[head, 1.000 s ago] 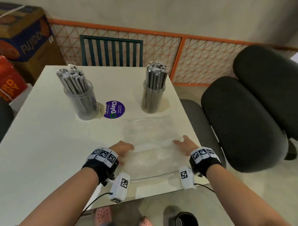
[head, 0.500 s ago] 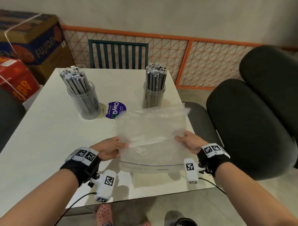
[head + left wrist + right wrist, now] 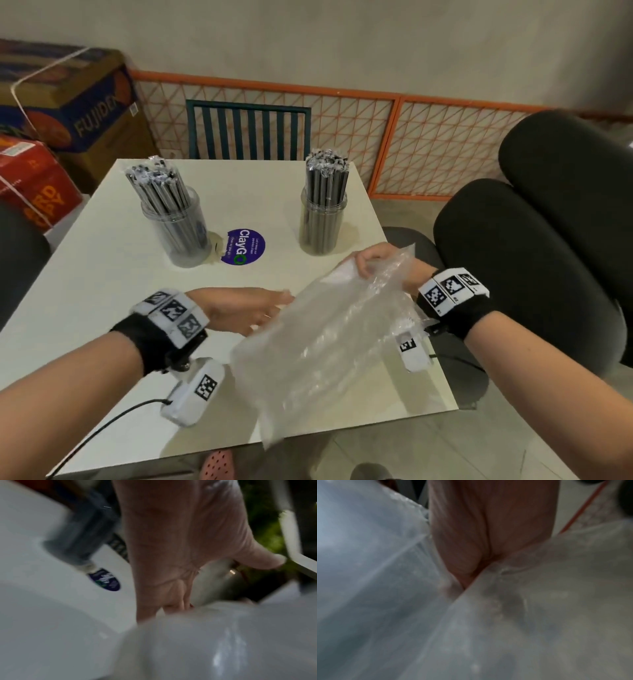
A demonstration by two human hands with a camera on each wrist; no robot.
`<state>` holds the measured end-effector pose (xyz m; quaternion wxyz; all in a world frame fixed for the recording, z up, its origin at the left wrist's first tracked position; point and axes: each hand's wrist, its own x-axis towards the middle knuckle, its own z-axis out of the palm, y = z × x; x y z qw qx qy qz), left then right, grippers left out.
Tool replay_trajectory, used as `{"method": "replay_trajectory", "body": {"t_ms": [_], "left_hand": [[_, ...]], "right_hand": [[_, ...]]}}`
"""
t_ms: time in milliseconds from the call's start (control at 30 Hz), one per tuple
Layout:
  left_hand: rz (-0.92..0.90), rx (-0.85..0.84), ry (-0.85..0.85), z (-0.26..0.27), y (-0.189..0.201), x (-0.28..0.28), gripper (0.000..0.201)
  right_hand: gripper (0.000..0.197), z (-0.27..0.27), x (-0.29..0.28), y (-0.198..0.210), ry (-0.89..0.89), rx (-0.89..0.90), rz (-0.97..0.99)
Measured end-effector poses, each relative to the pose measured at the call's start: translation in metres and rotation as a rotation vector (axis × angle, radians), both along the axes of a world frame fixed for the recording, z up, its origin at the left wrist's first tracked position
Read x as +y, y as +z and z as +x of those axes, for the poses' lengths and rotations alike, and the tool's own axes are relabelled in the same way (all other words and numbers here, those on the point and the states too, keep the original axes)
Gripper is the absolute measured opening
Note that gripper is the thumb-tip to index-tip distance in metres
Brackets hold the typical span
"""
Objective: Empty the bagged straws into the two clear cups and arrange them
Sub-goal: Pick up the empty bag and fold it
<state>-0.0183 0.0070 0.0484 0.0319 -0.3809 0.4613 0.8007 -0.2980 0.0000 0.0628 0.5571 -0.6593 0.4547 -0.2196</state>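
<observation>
Two clear cups stand at the back of the white table point(image 3: 102, 308), both packed with upright wrapped grey straws: the left cup point(image 3: 181, 233) and the right cup point(image 3: 322, 222). The clear plastic bag point(image 3: 325, 335) looks empty and hangs slanted above the table's near right part. My right hand point(image 3: 373, 260) grips its upper end; in the right wrist view the bag point(image 3: 522, 615) folds around that hand point(image 3: 479, 534). My left hand point(image 3: 270, 308) reaches flat toward the bag's left side with fingers straight. Its palm point(image 3: 180, 547) shows in the left wrist view, fingertips hidden behind the bag point(image 3: 214, 642).
A round purple sticker point(image 3: 244, 251) lies between the cups. Black padded chairs point(image 3: 513, 274) crowd the table's right side, and a teal slatted chair point(image 3: 246, 130) stands behind it. Cardboard boxes point(image 3: 68, 102) are stacked at the far left, before an orange mesh fence point(image 3: 394, 130).
The bag lay flat under both hands, then both lifted it. Now my left hand has let go and my right hand has swung the bag's upper end to the right.
</observation>
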Motion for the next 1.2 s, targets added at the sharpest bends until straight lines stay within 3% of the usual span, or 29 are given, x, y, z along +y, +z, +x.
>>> {"method": "replay_trajectory", "body": {"t_ms": [67,133,167,200,300,367,433,567,600,700,800,867,900,1000,1100,1200], "left_hand": [[-0.077,0.005,-0.126,-0.019,0.003,0.010,0.068],[-0.156,-0.034,-0.079,-0.033,0.000,0.015,0.044],[-0.235,-0.083,-0.023,-0.034,-0.002,0.016,0.041],[-0.308,-0.121,0.070,-0.033,-0.001,0.015,0.041],[-0.448,-0.111,0.550,-0.025,-0.009,0.009,0.031],[-0.469,-0.071,0.804,-0.025,-0.012,0.005,0.025],[-0.429,-0.032,0.912,-0.035,-0.012,0.006,0.029],[-0.299,0.118,0.782,-0.056,-0.003,0.015,0.036],[-0.264,0.164,0.733,-0.058,0.000,0.017,0.035],[-0.199,0.251,0.664,-0.051,0.004,0.016,0.030],[-0.176,0.278,0.614,-0.039,0.007,0.012,0.032],[-0.185,0.280,0.579,-0.038,0.008,0.011,0.029],[-0.183,0.284,0.571,-0.037,0.008,0.010,0.026],[-0.069,0.384,0.593,-0.028,0.010,0.005,0.024],[0.136,0.476,0.606,-0.022,0.014,0.006,0.040],[0.076,0.384,0.464,-0.032,0.014,0.017,0.053]], "right_hand": [[0.023,0.024,0.006,0.023,0.095,0.065,0.003],[0.011,0.023,0.001,0.028,0.087,0.208,-0.074],[0.022,0.015,0.000,0.031,0.021,0.318,-0.176],[0.035,0.002,0.000,0.033,-0.070,0.435,-0.235],[0.064,-0.023,0.020,0.038,-0.450,0.635,-0.131],[0.085,-0.015,0.040,0.036,-0.497,0.524,-0.015],[0.099,0.011,0.055,0.025,-0.432,0.351,0.127],[0.118,0.043,0.045,-0.016,-0.462,-0.014,0.314],[0.110,0.041,0.040,-0.021,-0.477,-0.115,0.304],[0.050,0.033,0.040,-0.013,-0.474,-0.329,0.328],[0.048,0.025,0.041,-0.007,-0.384,-0.498,0.366],[0.032,0.027,0.042,0.003,-0.388,-0.507,0.339],[0.028,0.028,0.043,0.005,-0.409,-0.491,0.303],[0.044,0.031,0.042,0.019,-0.474,-0.431,0.226],[0.022,0.027,0.032,0.030,-0.389,-0.305,0.096],[0.015,0.028,0.019,0.033,-0.350,-0.238,-0.020]]}}
